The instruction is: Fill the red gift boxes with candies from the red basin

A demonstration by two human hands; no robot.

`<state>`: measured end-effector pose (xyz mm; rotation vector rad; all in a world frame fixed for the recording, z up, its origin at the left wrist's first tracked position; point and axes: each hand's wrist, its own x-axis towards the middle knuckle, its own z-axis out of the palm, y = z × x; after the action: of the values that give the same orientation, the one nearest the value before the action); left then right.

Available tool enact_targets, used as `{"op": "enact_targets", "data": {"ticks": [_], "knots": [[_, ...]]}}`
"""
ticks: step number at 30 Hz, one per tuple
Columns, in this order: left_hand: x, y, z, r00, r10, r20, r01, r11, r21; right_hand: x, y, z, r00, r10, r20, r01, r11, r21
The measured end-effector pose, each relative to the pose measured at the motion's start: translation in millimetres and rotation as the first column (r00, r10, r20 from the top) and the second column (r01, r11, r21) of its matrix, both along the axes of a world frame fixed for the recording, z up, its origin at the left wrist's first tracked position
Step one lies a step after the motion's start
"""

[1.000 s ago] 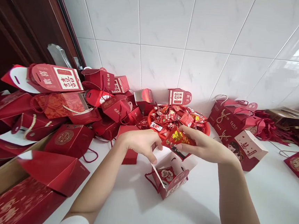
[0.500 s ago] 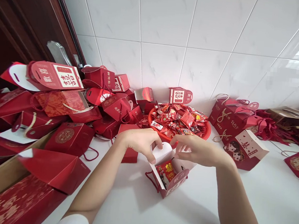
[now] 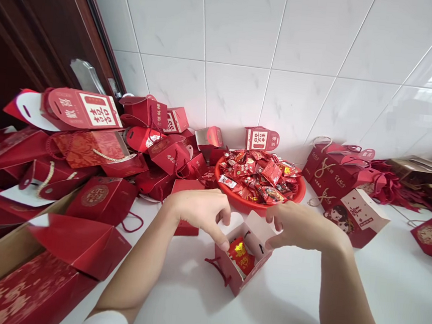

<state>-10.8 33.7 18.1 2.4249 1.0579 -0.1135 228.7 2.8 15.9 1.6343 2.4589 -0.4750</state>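
Observation:
A small red paper candy box (image 3: 234, 277) stands on the table with its top flaps spread, white inside. In it lies a red packet (image 3: 241, 255) with gold print. My left hand (image 3: 200, 211) is at the box's left side, thumb on the rim and fingers curled by the back flap. On the right, my right hand (image 3: 304, 228) has thumb and bent fingers around the white side flap (image 3: 259, 226). A red cord handle (image 3: 218, 269) hangs out at the box's left. Part of the far flap is hidden by my left fingers.
Behind the box sits a red basin (image 3: 302, 192) heaped with small red packets (image 3: 271, 173). A pile of red gift boxes (image 3: 101, 200) fills the left. More boxes (image 3: 324, 176) stand at the right, near a cardboard carton (image 3: 423, 167). White tiled wall (image 3: 243, 28) closes the back.
My hands have moved apart, the right one to the right. The box's flaps are spread wider and its near flap no longer stands up. The packet inside shows more fully.

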Motion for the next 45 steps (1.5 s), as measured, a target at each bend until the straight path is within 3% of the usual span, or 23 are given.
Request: {"op": "enact_targets", "data": {"ticks": [5, 11, 15, 20, 25, 27, 36, 41, 45], "knots": [[4, -5, 1.6, 0.999, -0.011, -0.048, 0.006, 0.996, -0.093, -6, -12, 2.8, 0.987, 0.137, -0.083, -0.140, 0.990, -0.035], [17, -8, -10.4, 0.987, 0.120, -0.108, -0.118, 0.993, 0.026, -17, -12, -1.2, 0.937, 0.312, -0.158, -0.333, 0.934, -0.132], [25, -7, -18.7, 0.977, 0.124, -0.173, -0.110, 0.990, 0.088, -22, -8, -5.7, 0.925, 0.344, -0.160, -0.369, 0.914, -0.169], [27, -2, -24.1, 0.981, 0.122, -0.149, -0.103, 0.986, 0.130, -20, -4, -8.8, 0.918, 0.329, -0.223, -0.373, 0.907, -0.195], [26, 3, -22.9, 0.978, 0.161, -0.134, -0.113, 0.943, 0.312, -20, 3, -15.2, 0.937, 0.303, -0.174, -0.332, 0.928, -0.171], [27, 3, -21.6, 0.981, 0.149, -0.127, -0.101, 0.940, 0.327, -22, 4, -16.8, 0.945, 0.285, -0.163, -0.311, 0.936, -0.168], [34, -3, -23.9, 0.990, 0.077, -0.118, -0.051, 0.977, 0.209, -28, 5, -12.4, 0.971, 0.223, -0.085, -0.230, 0.969, -0.090], [27, 1, -24.2, 0.997, -0.039, -0.070, 0.045, 0.995, 0.089, -29, 7, -16.7, 0.992, 0.126, -0.012, -0.126, 0.986, -0.109], [23, 1, -24.1, 0.997, -0.050, -0.059, 0.051, 0.998, 0.030, -28, 12, -21.1, 0.998, 0.066, -0.014, -0.067, 0.992, -0.107]]}}
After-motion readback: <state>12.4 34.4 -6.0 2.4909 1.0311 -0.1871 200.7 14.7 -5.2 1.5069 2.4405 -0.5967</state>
